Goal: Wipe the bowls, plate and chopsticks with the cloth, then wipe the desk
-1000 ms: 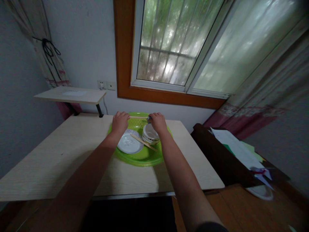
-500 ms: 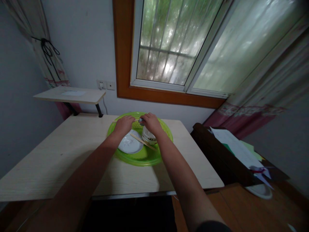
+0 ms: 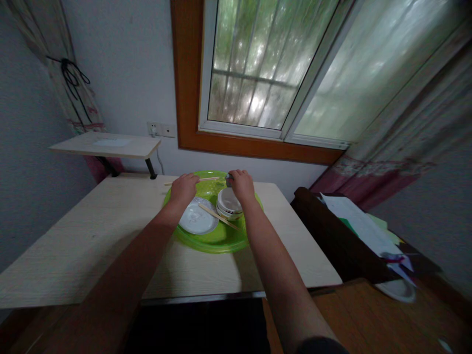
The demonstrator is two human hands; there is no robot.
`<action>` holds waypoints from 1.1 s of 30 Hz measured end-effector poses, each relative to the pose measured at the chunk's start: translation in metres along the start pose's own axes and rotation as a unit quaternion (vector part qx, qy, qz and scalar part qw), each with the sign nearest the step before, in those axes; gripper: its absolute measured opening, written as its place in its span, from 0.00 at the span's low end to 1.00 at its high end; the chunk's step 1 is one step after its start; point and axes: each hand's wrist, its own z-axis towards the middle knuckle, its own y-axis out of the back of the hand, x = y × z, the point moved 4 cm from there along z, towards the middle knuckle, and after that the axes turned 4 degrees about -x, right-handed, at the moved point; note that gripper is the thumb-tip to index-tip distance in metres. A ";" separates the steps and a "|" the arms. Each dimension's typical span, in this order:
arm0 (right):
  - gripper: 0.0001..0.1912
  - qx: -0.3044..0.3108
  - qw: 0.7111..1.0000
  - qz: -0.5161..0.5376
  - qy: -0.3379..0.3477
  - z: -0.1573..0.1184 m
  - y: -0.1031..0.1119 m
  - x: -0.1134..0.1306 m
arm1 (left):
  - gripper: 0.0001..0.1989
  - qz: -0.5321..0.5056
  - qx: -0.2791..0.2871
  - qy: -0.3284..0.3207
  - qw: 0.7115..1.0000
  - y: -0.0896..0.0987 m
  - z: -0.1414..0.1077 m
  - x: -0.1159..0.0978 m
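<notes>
A round green basin point(image 3: 217, 248) stands on the table under both my hands. Over its far left rim, my left hand point(image 3: 185, 189) is closed round a thin pale chopstick point(image 3: 209, 179), which sticks out on both sides of the fist. My right hand point(image 3: 242, 187) grips a small bluish-grey wad point(image 3: 229, 181), possibly a cloth, above the basin's far right part; fingers partly hide it. Inside the basin lie a white plate point(image 3: 197, 220) on the left and a stack of white bowls point(image 3: 227, 202) on the right. Another pair of chopsticks point(image 3: 220, 218) rests slantwise across the plate's edge.
The pale wooden table point(image 3: 92, 236) carries a small raised shelf point(image 3: 106, 143) with a paper on it at the back left. Behind is a wall with sockets point(image 3: 161, 130) and a window. To the right, a dark brown piece of furniture point(image 3: 341, 241) holds papers.
My hands have moved apart: the left one to the left with the chopstick, the right one to the right with the grey wad. More of the chopstick and the bowls now shows.
</notes>
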 end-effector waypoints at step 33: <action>0.12 0.073 0.966 0.182 0.167 -0.005 -0.020 0.030 | 0.14 -0.047 0.024 -0.108 0.993 -0.004 -0.001 -0.016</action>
